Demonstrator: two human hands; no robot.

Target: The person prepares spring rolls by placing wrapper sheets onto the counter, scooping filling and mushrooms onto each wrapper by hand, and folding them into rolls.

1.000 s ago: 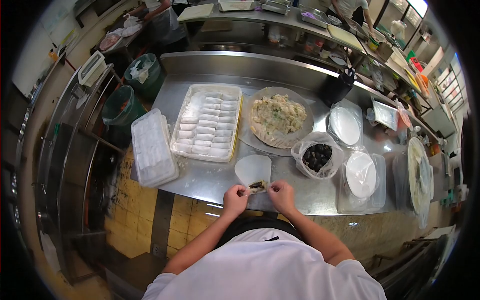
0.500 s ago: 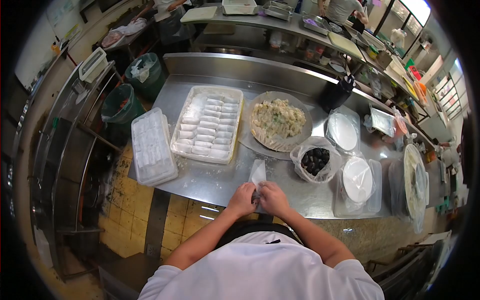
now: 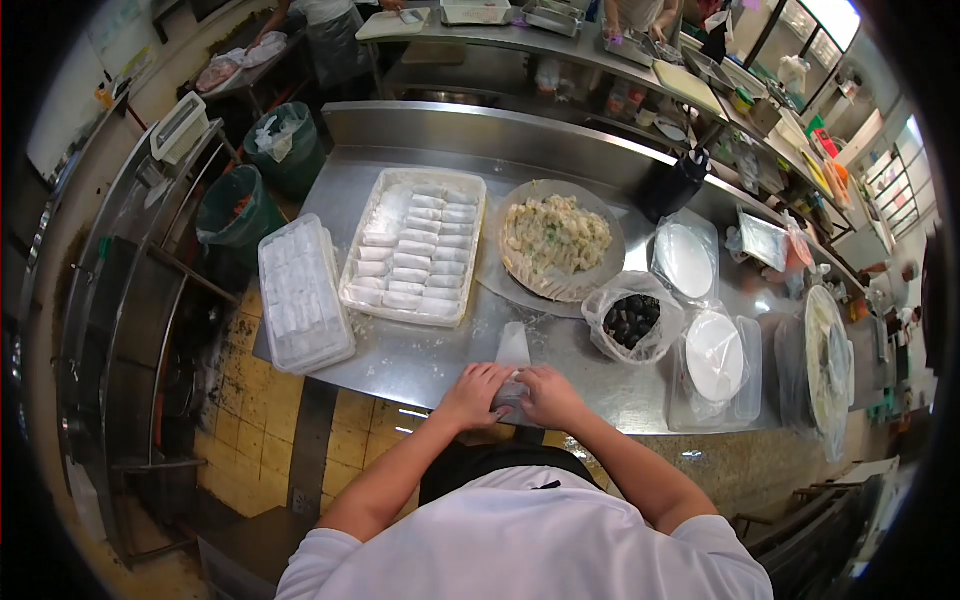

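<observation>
At the front edge of the steel table, my left hand (image 3: pixel 477 396) and my right hand (image 3: pixel 549 396) are closed on a white wrapper (image 3: pixel 513 346), whose far end lies flat beyond the fingers. A greyish part of it shows between the two hands. Ahead stands a round dish of pale chunky filling with green bits (image 3: pixel 556 235). Right of that is a plastic-lined bowl of dark pieces (image 3: pixel 631 320). To the left, a white tray (image 3: pixel 478 270) holds rows of white floured rolls (image 3: pixel 409 262).
A lidded plastic box (image 3: pixel 305 295) sits at the table's left end. White discs in plastic (image 3: pixel 714 358) and a dark container (image 3: pixel 674 187) are on the right. Green bins (image 3: pixel 238 207) stand on the floor at left. People work behind the raised back edge.
The near part of the wrapper has been folded or rolled between my hands, and my left fingers lie flatter over it. A person in the background has moved left.
</observation>
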